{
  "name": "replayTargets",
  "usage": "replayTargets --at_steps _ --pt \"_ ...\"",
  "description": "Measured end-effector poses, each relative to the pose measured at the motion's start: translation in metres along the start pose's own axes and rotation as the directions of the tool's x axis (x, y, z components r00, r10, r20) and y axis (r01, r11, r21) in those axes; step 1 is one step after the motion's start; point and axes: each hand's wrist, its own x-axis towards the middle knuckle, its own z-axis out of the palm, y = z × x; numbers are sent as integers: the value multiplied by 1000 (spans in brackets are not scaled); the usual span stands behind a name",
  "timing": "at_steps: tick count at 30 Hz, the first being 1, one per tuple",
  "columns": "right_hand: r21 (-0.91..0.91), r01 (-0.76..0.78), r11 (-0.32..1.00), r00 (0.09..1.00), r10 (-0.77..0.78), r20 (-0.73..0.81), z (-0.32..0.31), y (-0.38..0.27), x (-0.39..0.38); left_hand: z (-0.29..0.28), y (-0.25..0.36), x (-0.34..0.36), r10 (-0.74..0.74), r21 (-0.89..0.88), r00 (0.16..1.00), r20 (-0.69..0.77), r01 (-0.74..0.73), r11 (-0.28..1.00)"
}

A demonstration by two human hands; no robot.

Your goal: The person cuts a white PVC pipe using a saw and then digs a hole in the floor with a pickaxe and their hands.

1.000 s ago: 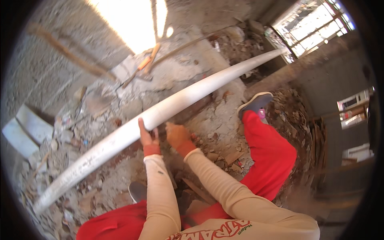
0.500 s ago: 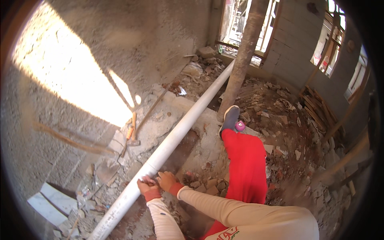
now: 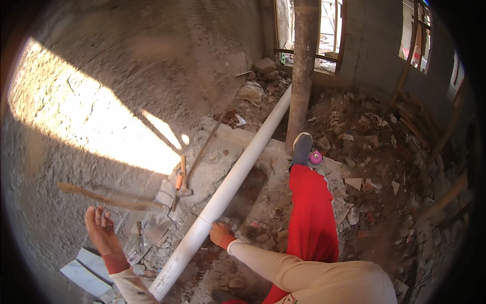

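Observation:
A long white plastic pipe (image 3: 230, 182) slants from the lower left up to the far window, over the rubble. A thin dark line crosses it near my right hand (image 3: 220, 234). That hand is at the pipe's right side, fingers curled in against it; whatever they pinch, if anything, is hidden. My left hand (image 3: 103, 230) is raised left of the pipe and away from it, fingers loosely bent and apart, with nothing visible in it.
A hammer (image 3: 185, 191) and an orange-handled tool (image 3: 178, 182) lie left of the pipe. Pale tile pieces (image 3: 86, 273) are at the lower left. A rusty post (image 3: 302, 76) stands beyond my shoe (image 3: 302, 148), beside a pink round object (image 3: 315, 157). Broken masonry (image 3: 354, 137) covers the right side.
My left hand has left the pipe and swung up and to the left, its fingers loosening. My right hand stays beside the line on the pipe. The view has shifted slightly.

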Motion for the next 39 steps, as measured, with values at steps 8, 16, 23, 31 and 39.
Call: replayTargets --at_steps 8,16,23,31,39 --pt "74 -115 991 993 117 -21 13 17 31 -1 50 -4 57 223 998 29 -62 973" --pt "190 -71 979 995 84 -58 20 35 35 -17 2 -43 -199 590 945 261 7 807" --pt "280 -112 954 994 107 32 13 23 20 -17 -42 -8 -320 620 865 386 14 785" --pt "65 -220 973 971 212 107 9 23 33 36 -87 -16 -288 554 809 513 -56 830" --pt "-33 -127 991 985 130 114 4 9 38 17 -160 -99 -308 593 846 436 -13 805"
